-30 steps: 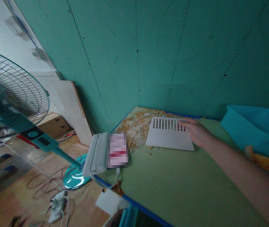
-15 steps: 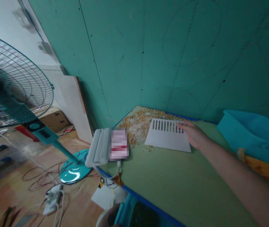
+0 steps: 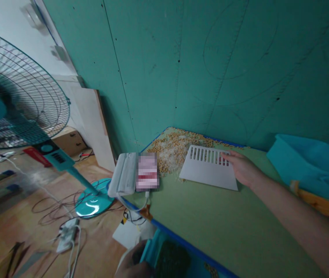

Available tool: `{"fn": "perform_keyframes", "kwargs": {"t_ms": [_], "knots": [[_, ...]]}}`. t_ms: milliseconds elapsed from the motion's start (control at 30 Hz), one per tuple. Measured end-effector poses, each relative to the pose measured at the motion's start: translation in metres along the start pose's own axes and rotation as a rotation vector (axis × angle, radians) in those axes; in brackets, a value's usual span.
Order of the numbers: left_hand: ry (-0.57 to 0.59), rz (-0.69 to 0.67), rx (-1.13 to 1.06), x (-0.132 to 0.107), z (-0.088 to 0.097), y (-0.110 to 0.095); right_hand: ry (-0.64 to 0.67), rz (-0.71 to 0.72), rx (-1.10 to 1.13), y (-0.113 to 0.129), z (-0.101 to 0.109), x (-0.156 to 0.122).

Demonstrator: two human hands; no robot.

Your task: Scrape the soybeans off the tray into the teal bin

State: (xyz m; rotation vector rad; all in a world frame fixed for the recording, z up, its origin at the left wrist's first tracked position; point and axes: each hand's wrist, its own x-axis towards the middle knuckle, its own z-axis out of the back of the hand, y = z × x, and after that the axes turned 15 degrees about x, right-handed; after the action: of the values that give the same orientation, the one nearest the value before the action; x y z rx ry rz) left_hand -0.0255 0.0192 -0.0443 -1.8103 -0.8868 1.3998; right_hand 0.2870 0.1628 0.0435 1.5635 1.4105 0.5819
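Note:
My right hand (image 3: 241,169) reaches across the green table (image 3: 211,224) and grips the right end of a white slotted scraper board (image 3: 207,173), fingers closed over its slotted edge. The board stands tilted against a heap of yellow grains and white granules (image 3: 173,148) in the table's far left corner. At the bottom edge my left hand (image 3: 131,264) shows dimly, closed on the rim of a teal basket (image 3: 167,260) held just below the table's blue front edge. Some grains lie in the basket.
A white device with a cable (image 3: 126,178) lies on the table's left edge. A teal standing fan (image 3: 16,96) and cables with a power strip (image 3: 66,237) are on the floor at left. A blue cloth bag (image 3: 312,162) sits at right, against the green wall.
My left hand and the teal basket have come up into view at the bottom edge. My right hand keeps its hold on the scraper, which stays by the grain heap.

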Motion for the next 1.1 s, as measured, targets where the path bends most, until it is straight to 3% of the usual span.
{"fn": "perform_keyframes", "kwargs": {"t_ms": [267,800,1100], "knots": [[-0.003,0.045,-0.081,-0.006,-0.009,-0.004,-0.015,0.046,0.002,0.001,-0.002,0.002],[0.074,0.048,-0.091,-0.002,0.000,0.001,-0.045,0.017,-0.042,0.000,-0.009,-0.003],[0.024,0.041,-0.006,0.002,0.005,0.003,-0.038,-0.019,-0.064,0.002,-0.014,-0.012]]}}
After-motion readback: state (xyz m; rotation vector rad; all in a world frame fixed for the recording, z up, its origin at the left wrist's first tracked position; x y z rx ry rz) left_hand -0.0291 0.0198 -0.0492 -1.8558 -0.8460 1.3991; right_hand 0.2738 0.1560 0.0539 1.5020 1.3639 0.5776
